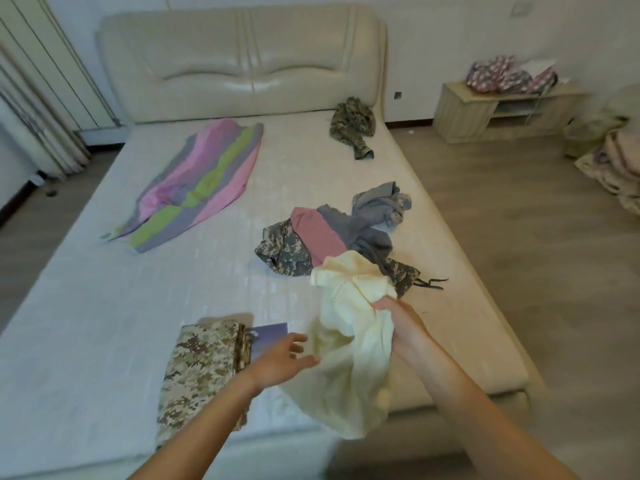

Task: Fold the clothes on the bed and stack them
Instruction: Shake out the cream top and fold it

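Observation:
My right hand (398,322) grips a pale yellow garment (349,351), which hangs crumpled over the bed's near right edge. My left hand (284,358) reaches toward its lower part with fingers spread, holding nothing. A folded tan camouflage garment (201,368) lies at the near edge of the bed (104,323), with a folded purple piece (268,332) beside it. A loose heap of grey, pink and camouflage clothes (332,237) lies mid-bed on the right. A green camouflage garment (355,124) sits near the headboard. A striped pink, green and grey cloth (197,185) is spread out on the left.
A cream padded headboard (242,60) backs the bed. A low cabinet (498,109) with patterned bags stands by the right wall, and piled bedding (616,164) sits on the wooden floor at far right. Curtains (31,109) hang on the left.

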